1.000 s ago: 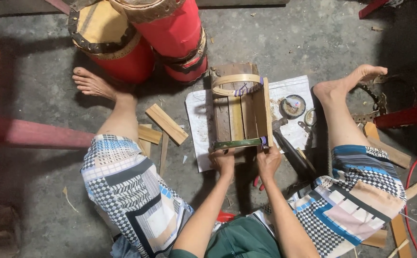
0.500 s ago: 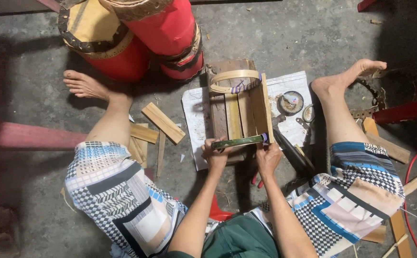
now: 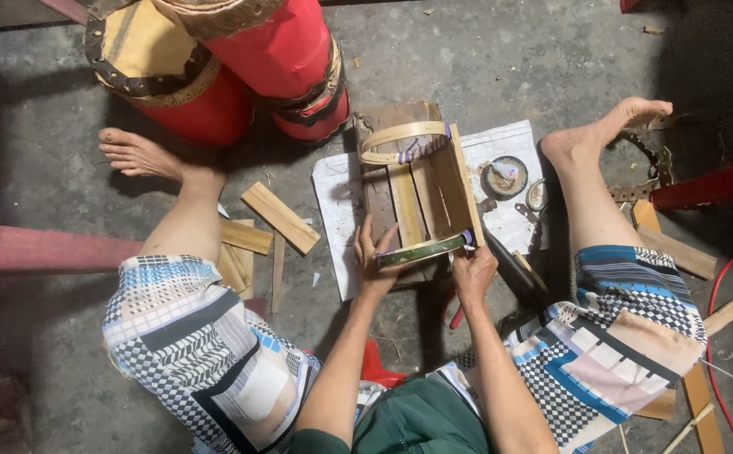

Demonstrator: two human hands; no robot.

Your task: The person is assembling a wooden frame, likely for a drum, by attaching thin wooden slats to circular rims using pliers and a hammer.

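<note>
Both hands have shifted slightly since half a second ago, the left hand now spread flatter against the near-left corner of the wooden stave frame, while the frame itself stays where it was on the white paper sheet. Left fingers lie extended and loosely open, pressing on the frame's side and on the end of the green-edged hoop that crosses its near end. The right hand is curled closed, its fingertips pinching the hoop's right end where purple binding shows. A 2nd, paler hoop arches over the frame's far end. The frame sits between the person's bare legs on the concrete floor. 2 red drums stand just beyond it. Loose wooden slats lie beside the left knee, and a small round tin rests on the paper near the right leg.
</note>
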